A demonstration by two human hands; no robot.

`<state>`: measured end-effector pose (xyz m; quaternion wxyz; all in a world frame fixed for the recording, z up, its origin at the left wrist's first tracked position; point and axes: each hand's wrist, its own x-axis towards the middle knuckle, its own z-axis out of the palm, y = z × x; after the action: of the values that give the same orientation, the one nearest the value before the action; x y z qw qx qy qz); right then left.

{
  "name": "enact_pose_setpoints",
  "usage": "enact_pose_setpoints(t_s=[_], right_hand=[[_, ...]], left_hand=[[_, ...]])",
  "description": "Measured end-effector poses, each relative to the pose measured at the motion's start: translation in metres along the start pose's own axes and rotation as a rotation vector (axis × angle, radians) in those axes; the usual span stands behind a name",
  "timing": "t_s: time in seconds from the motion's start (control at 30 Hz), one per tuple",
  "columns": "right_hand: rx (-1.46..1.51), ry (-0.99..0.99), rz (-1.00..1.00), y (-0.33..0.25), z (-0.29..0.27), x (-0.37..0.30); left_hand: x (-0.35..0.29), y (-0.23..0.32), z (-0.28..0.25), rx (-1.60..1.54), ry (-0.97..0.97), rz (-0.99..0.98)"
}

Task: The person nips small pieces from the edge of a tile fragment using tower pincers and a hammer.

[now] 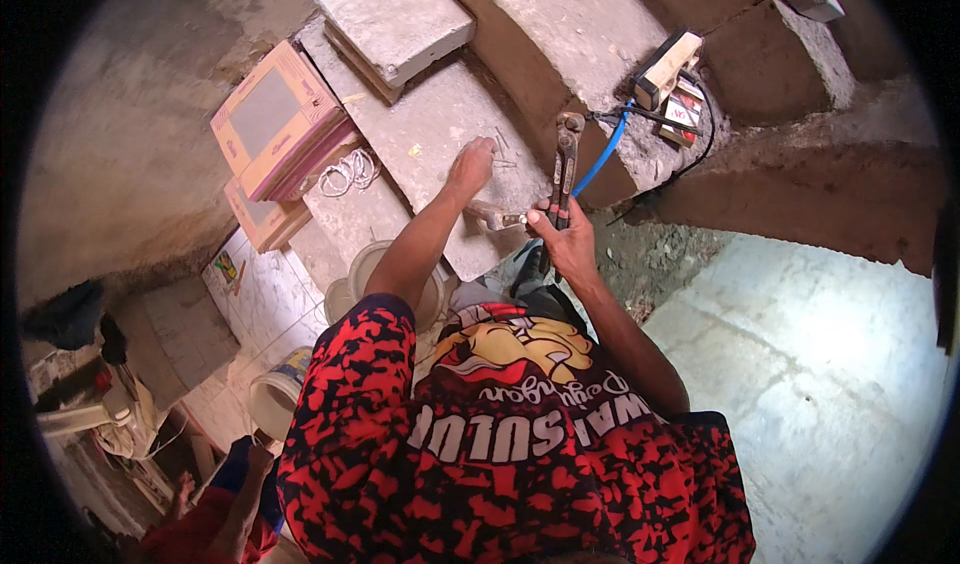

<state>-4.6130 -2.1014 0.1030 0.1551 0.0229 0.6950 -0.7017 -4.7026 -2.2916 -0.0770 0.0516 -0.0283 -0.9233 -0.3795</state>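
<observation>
My left hand (472, 167) is down on the grey concrete step (430, 154), its fingers bent together. Whatever they pinch is hidden. Several thin nails (506, 154) lie loose right beside those fingertips. My right hand (567, 242) is wrapped round the handles of worn metal pincers (566, 154), their head pointing away from me. A second metal tool (492, 216), which looks like a hammer head, sticks out leftward from the same hand, low over the step. How its handle is held cannot be seen.
Boxed tiles (275, 119) and coiled white cord (350, 172) lie left. A concrete slab (395, 24) sits beyond. At right are a lamp-like device (668, 69), a small box (683, 112) and a blue cable (606, 154). Buckets (275, 401) and another person's arm (240, 504) are lower left.
</observation>
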Motion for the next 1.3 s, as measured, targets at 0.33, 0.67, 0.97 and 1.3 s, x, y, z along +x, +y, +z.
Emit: enact_pose_setpoints(t_s=[0.33, 0.67, 0.97, 1.3], right_hand=[[-0.095, 0.072, -0.044, 0.029, -0.015, -0.003], [0.003, 0.040, 0.005, 0.007, -0.003, -0.004], [-0.064, 0.026, -0.033, 0.003, -0.005, 0.007], [-0.307, 0.001, -0.212, -0.005, 0.014, 0.031]], left_hand=[[-0.001, 0.003, -0.013, -0.001, -0.004, 0.083], [0.001, 0.016, 0.004, 0.474, -0.237, 0.229], [-0.019, 0.081, -0.072, -0.433, 0.032, -0.312], [-0.100, 0.139, -0.145, -0.691, 0.196, -0.179]])
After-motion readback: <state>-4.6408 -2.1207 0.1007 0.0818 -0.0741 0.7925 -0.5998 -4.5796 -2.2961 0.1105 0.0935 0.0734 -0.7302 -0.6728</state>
